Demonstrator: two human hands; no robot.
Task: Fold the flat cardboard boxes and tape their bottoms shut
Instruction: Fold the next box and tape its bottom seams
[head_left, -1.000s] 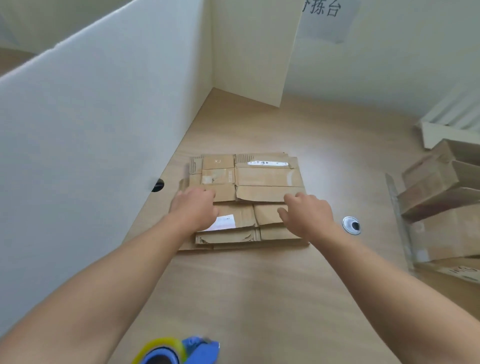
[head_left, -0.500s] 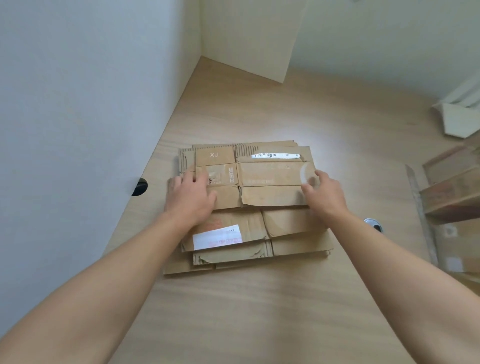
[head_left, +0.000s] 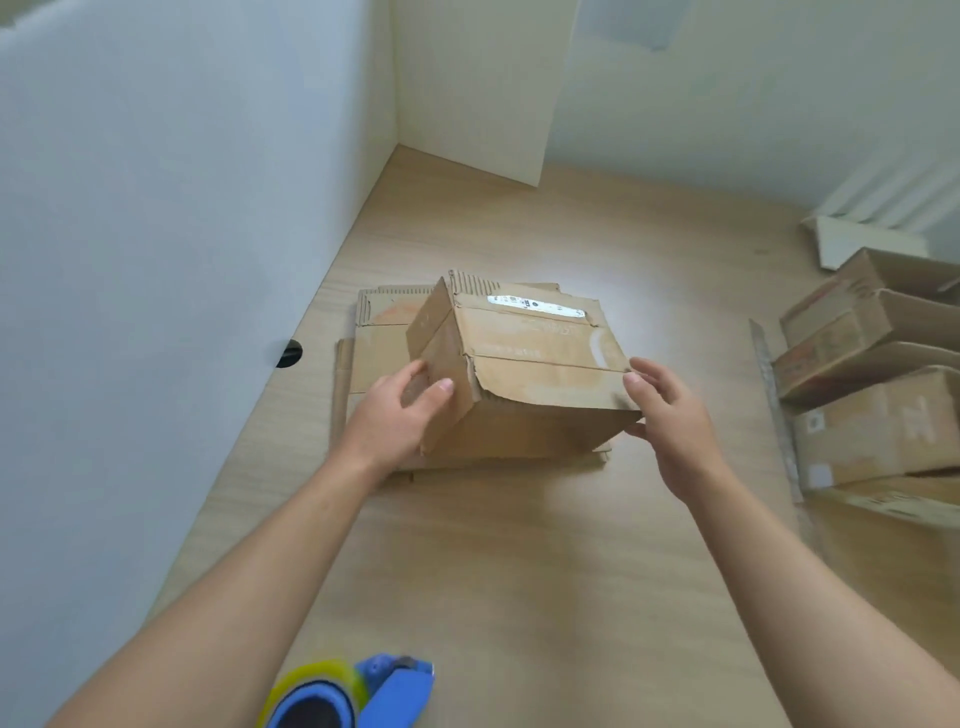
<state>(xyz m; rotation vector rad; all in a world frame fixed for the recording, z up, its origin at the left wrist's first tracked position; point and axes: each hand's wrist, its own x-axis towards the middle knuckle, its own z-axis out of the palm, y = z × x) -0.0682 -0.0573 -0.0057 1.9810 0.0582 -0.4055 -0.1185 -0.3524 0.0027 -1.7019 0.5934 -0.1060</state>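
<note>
A worn brown cardboard box is opened into a tube shape and lifted above the stack of flat boxes on the wooden table. My left hand grips its left side, thumb on the near face and fingers round the edge. My right hand holds its right corner between thumb and fingers. A white label strip runs along the box's far top edge. A blue tape dispenser with a yellow-rimmed roll lies at the near edge.
A white partition walls off the left side, with a black cable hole at its foot. Several assembled cardboard boxes are piled at the right. White panels stand at the back.
Both hands moved from pressing on the flat stack to its sides, then lifted the top box and opened it into a three-dimensional shape. The camera tilted back, showing the dispenser again.
</note>
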